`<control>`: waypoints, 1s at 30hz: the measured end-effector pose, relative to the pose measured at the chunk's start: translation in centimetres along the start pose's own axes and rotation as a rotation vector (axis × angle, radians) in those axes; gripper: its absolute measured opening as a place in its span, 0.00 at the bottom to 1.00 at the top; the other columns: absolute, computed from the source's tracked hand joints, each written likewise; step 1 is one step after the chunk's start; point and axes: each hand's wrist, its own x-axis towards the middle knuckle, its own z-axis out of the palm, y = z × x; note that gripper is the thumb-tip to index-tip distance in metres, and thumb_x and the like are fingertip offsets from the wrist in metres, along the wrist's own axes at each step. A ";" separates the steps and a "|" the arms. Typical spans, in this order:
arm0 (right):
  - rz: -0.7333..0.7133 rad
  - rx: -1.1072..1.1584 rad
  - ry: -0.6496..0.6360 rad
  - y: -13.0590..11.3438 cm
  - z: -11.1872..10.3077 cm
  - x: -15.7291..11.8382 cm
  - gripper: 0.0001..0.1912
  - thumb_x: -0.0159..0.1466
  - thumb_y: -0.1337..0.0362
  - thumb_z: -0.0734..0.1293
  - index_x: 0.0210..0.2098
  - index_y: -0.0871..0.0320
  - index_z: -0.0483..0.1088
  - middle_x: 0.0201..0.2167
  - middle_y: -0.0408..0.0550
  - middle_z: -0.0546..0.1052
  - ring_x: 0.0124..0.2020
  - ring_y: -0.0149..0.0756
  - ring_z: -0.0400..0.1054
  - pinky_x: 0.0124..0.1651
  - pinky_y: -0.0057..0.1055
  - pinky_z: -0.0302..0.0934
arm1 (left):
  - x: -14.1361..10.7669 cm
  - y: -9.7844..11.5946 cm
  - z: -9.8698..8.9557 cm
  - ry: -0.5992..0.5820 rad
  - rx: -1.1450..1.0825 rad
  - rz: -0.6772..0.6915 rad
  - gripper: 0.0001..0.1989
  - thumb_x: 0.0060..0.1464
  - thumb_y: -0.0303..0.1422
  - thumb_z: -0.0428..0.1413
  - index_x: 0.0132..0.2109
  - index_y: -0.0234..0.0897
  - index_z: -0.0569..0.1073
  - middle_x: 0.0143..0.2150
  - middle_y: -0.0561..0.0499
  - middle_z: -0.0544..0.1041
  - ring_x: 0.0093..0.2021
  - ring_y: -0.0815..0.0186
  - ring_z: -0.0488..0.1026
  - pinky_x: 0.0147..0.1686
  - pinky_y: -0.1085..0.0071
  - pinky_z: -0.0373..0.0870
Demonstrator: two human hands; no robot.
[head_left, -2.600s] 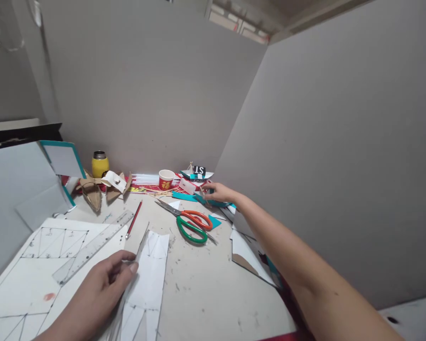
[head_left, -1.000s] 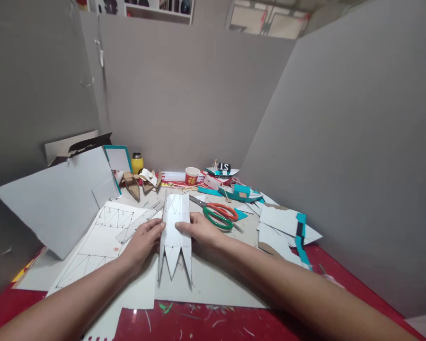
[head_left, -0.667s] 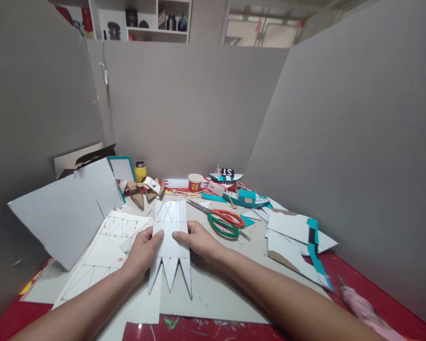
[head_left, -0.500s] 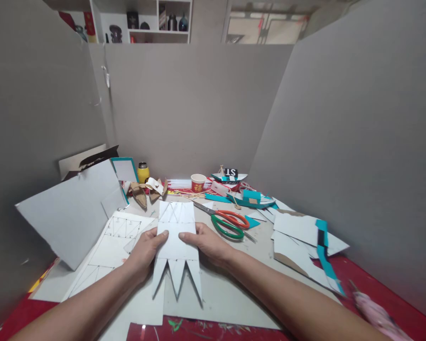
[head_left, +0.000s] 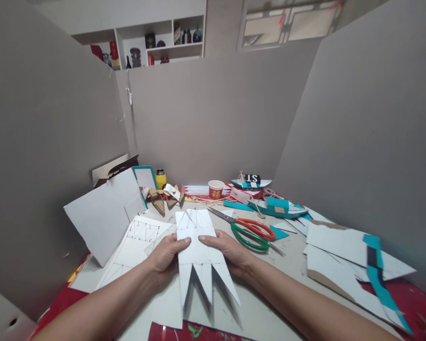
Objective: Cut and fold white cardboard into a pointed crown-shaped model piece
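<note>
A white card cut-out is held up in front of me, with long pointed flaps along its near edge and pencil-lined triangles at its far end. My left hand grips its left side, thumb on top and fingers beneath. On the right side my right hand does the same, its fingers mostly hidden. To the right lie scissors with one orange and one green handle. Left of my hands a sheet with drawn triangles lies on the table.
At the back stand a red-and-white paper cup, a yellow bottle and model boats. Cut white cardboard pieces lie at right. A large white board leans at left. Grey partitions enclose the table.
The view has swung left and up, so everything appears shifted to the right. The card's far end and pointed flaps look more bent. Both hands keep their hold on it.
</note>
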 end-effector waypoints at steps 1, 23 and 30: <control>-0.006 -0.003 0.030 -0.1 0.1 0.0 0.19 0.48 0.61 0.78 0.37 0.63 0.77 0.30 0.53 0.81 0.29 0.41 0.75 0.37 0.35 0.67 | 0.0 0.0 0.0 0.005 0.024 -0.006 0.16 0.47 0.34 0.66 0.42 0.27 0.79 0.35 0.38 0.82 0.35 0.56 0.78 0.38 0.64 0.70; -0.142 -0.406 0.217 1.0 0.1 0.1 0.15 0.52 0.58 0.71 0.35 0.62 0.76 0.30 0.49 0.80 0.33 0.43 0.72 0.35 0.35 0.65 | -1.2 -1.3 0.8 0.098 0.622 0.199 0.10 0.51 0.31 0.56 0.38 0.29 0.79 0.29 0.44 0.80 0.31 0.59 0.74 0.31 0.66 0.69; -0.179 -0.347 0.278 0.9 -0.5 0.6 0.22 0.52 0.57 0.72 0.42 0.63 0.73 0.40 0.55 0.81 0.37 0.48 0.74 0.39 0.39 0.67 | -0.7 0.9 0.6 0.169 0.826 0.262 0.13 0.52 0.34 0.58 0.41 0.30 0.78 0.30 0.46 0.79 0.34 0.56 0.75 0.36 0.63 0.70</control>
